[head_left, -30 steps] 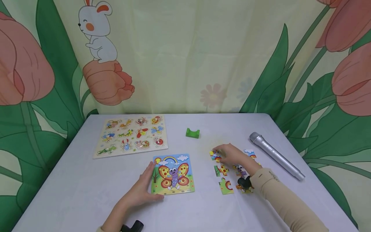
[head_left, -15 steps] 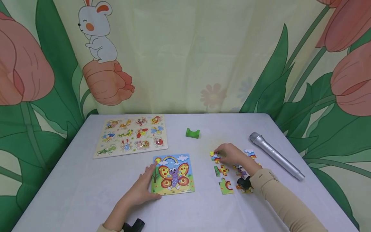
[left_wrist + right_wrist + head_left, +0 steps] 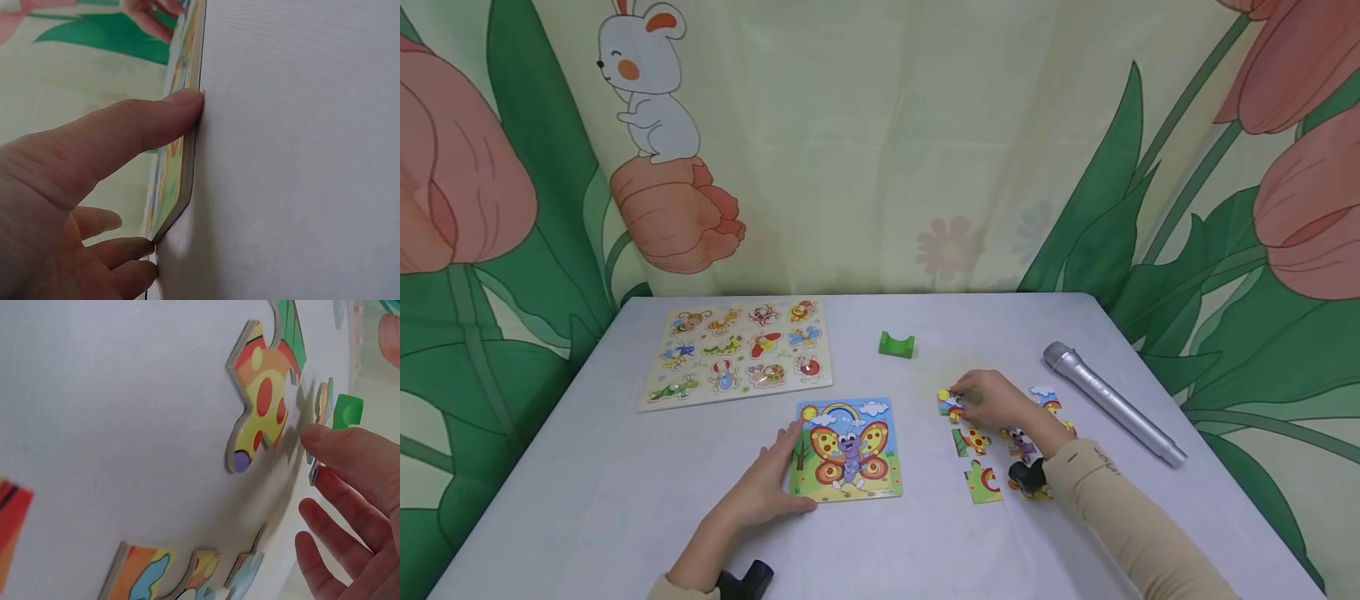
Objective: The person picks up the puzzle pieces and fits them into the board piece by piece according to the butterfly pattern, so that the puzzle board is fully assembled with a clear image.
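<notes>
My left hand (image 3: 763, 487) rests at the near left corner of a square butterfly puzzle board (image 3: 850, 458). In the left wrist view its thumb lies extended against the board's edge, and the other fingers sit loosely around the corner. My right hand (image 3: 996, 404) pinches a jigsaw piece (image 3: 950, 404) with a yellow sun on it. The right wrist view shows this piece tilted up between thumb and index finger, mostly edge-on. Below it lie a yellow spotted piece (image 3: 269, 394) and a green piece (image 3: 983, 483). More pieces are partly hidden under the right forearm.
An insect peg puzzle board (image 3: 737, 354) lies at the back left. A small green block (image 3: 897, 345) stands at the back middle, and a silver microphone (image 3: 1112, 404) lies at the right. All are on a white-covered table (image 3: 587, 492) before a printed curtain (image 3: 850, 167).
The sun piece, in my right hand's pinch, has shifted slightly left. My left thumb has drawn back a little along the board's near edge.
</notes>
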